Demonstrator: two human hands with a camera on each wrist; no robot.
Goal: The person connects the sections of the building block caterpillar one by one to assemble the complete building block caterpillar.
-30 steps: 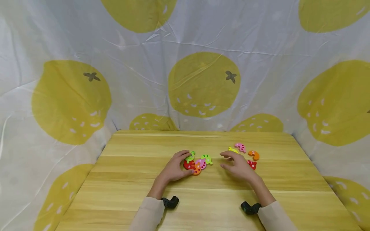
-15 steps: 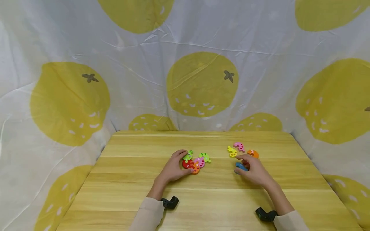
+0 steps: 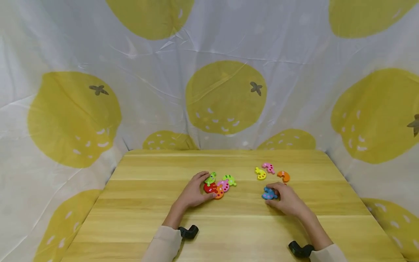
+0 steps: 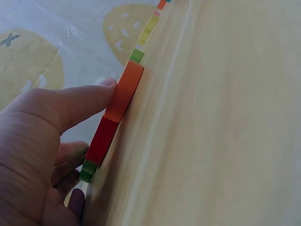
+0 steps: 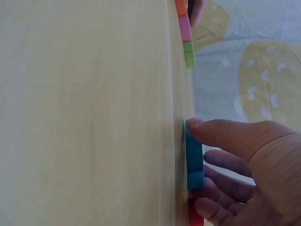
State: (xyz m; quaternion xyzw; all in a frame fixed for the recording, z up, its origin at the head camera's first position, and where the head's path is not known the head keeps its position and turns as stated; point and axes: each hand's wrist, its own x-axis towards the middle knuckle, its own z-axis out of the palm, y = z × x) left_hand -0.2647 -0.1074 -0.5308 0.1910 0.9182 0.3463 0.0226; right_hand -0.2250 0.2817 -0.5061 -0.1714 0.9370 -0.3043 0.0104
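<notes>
Near the middle of the table lies a joined cluster of number puzzle pieces: a green head piece (image 3: 210,178), a red piece (image 3: 209,187), an orange piece (image 3: 219,193), a pink piece (image 3: 223,186) and a striped green piece (image 3: 229,179). My left hand (image 3: 194,191) holds its near side, thumb on the orange edge (image 4: 126,92) and fingers by the green head. Farther right, my right hand (image 3: 287,199) pinches a blue spotted puzzle piece (image 3: 269,193); its thumb presses the blue edge (image 5: 194,155). A red piece (image 5: 195,214) is mostly hidden behind that hand.
Loose yellow (image 3: 260,174), pink (image 3: 268,167) and orange (image 3: 283,176) puzzle pieces lie beyond the right hand. The wooden table (image 3: 229,233) ends at a lemon-print cloth (image 3: 226,47). A black camera sits on each wrist.
My right hand has moved right and toward me, uncovering the yellow piece, and has taken hold of the blue piece, which is now turned differently. The left hand keeps its place on the cluster.
</notes>
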